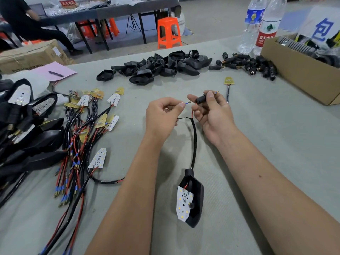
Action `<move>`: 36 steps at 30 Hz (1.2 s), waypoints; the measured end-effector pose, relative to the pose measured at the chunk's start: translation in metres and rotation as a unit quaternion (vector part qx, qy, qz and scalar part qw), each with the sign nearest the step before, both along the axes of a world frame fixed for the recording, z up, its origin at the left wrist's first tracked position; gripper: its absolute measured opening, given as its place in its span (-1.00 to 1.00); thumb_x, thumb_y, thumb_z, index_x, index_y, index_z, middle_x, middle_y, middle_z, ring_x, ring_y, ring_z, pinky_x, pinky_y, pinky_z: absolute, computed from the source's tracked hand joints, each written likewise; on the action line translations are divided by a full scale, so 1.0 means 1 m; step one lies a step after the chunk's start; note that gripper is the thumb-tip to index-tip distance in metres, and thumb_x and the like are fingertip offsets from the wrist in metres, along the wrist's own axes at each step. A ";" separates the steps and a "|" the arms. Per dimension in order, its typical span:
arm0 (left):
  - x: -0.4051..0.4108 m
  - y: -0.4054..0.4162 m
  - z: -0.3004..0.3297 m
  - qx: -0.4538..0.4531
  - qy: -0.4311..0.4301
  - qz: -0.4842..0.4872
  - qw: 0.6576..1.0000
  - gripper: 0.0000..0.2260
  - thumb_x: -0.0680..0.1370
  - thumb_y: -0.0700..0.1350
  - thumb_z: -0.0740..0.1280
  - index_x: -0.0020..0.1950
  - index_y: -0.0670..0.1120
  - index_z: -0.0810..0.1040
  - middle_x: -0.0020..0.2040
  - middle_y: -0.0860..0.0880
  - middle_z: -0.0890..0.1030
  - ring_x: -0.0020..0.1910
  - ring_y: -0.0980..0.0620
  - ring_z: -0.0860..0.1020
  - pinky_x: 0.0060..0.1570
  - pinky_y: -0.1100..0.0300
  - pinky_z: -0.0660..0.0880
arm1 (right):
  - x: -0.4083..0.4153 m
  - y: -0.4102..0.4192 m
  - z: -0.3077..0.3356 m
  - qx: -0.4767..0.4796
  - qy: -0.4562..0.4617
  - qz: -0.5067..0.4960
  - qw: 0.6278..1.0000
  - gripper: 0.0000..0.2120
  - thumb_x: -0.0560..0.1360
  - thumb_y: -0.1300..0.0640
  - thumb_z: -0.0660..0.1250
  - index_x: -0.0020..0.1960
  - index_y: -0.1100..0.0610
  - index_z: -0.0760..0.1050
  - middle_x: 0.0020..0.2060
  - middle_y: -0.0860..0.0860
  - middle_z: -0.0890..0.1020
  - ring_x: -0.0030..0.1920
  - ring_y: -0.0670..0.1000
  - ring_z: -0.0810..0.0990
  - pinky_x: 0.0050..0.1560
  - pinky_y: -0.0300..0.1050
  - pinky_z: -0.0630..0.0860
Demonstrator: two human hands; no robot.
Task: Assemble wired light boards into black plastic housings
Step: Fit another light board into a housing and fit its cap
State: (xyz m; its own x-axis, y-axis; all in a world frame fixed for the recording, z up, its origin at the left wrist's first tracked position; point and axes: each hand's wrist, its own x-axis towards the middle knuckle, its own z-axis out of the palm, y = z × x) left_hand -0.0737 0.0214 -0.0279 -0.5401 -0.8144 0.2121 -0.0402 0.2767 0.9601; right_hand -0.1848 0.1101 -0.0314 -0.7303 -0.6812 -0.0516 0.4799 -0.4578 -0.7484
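Observation:
A black housing [197, 190] lies between my forearms with a white light board [184, 203] tilted in its mouth. Its black sheathed cable [194, 142] runs up to my hands. My left hand [162, 115] pinches a thin wire with a blue-sleeved terminal [187, 103] at its tip. My right hand [211, 111] grips a small black connector plug [201, 99], a brass pin showing at its far end; a red wire [192, 112] leads down from it. The terminal's tip sits a short gap left of the plug.
Loose wired boards [92, 116] spread at left, with finished housings [27, 129] piled at the far left. Empty housings [156, 66] and connector plugs [248, 65] lie at the back. A cardboard box [294, 70] and two water bottles [257, 24] stand back right. One stray board [229, 80] lies nearby.

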 end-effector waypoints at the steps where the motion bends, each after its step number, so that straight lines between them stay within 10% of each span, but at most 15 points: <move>1: -0.001 0.002 0.000 0.000 0.003 0.004 1.000 -0.93 0.54 -0.16 0.48 -0.13 -0.07 0.72 -0.37 0.05 0.58 -0.38 0.04 0.46 -0.37 0.20 0.46 | 0.000 0.000 0.000 -0.001 0.001 0.003 1.000 -0.90 0.76 0.11 0.12 0.13 0.09 0.38 -0.04 0.24 0.74 -0.40 -0.03 0.63 -0.38 -0.24 0.53; 23: -0.019 0.021 -0.005 0.025 0.029 0.056 0.998 -0.90 0.55 -0.19 0.47 -0.16 -0.15 0.72 -0.38 0.11 0.59 -0.41 0.19 0.44 -0.26 0.23 0.40 | 0.004 -0.002 0.001 0.037 0.070 0.015 0.997 -0.89 0.75 0.11 0.15 0.05 0.09 0.36 -0.04 0.19 0.75 -0.41 -0.08 0.59 -0.36 -0.27 0.53; 31: -0.014 0.019 -0.001 0.003 -0.023 0.002 1.000 -0.81 0.62 -0.18 0.35 -0.01 -0.04 0.77 -0.09 0.08 0.75 -0.04 0.10 0.67 0.10 0.01 0.58 | 0.000 -0.002 -0.001 0.036 0.016 -0.023 0.999 -0.91 0.71 0.15 0.23 0.04 0.12 0.44 -0.15 0.12 0.73 -0.37 -0.01 0.65 -0.38 -0.24 0.55; 36: -0.014 0.015 -0.005 0.077 0.039 0.120 0.989 -0.93 0.46 -0.13 0.57 -0.09 -0.01 0.74 -0.25 0.01 0.73 -0.30 0.12 0.61 0.01 0.00 0.65 | 0.001 -0.002 -0.001 0.037 0.024 -0.030 0.999 -0.94 0.69 0.16 0.28 0.05 0.14 0.47 -0.24 0.08 0.61 -0.36 0.02 0.64 -0.34 -0.22 0.57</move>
State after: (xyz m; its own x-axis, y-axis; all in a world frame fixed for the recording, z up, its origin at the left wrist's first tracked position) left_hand -0.0874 0.0365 -0.0329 -0.3136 -0.9433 0.1091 -0.0105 0.1184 0.9929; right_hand -0.1837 0.1077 -0.0325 -0.7723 -0.6320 -0.0647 0.4162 -0.4263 -0.8032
